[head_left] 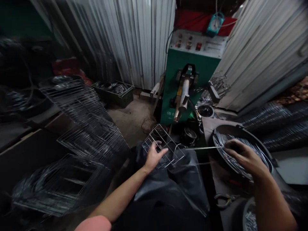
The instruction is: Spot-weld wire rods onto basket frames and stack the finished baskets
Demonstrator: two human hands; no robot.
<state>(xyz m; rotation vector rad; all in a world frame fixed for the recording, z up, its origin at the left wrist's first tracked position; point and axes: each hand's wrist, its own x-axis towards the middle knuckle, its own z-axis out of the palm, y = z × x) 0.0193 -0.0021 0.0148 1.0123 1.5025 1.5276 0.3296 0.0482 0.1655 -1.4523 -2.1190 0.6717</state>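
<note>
My left hand (154, 157) grips a small welded wire rack (166, 150) above my lap, with the fingers spread across its bars. My right hand (245, 157) pinches a straight steel wire rod (204, 148), which points left toward the rack. Its tip ends just over the rack's right side. Right under that hand, a round black tub (240, 138) holds a loose bundle of wire rods. A black apron (168, 189) covers my lap, and a pair of pliers (225, 200) lies on the bench below the tub.
Several stacks of wire racks (84, 141) lean at the left. Behind my hands stands a green welding machine (187, 77) with a control panel, between corrugated metal walls (144, 38). A crate of wire parts (113, 91) sits on the floor, and rolled wire mesh (271, 122) lies at the right.
</note>
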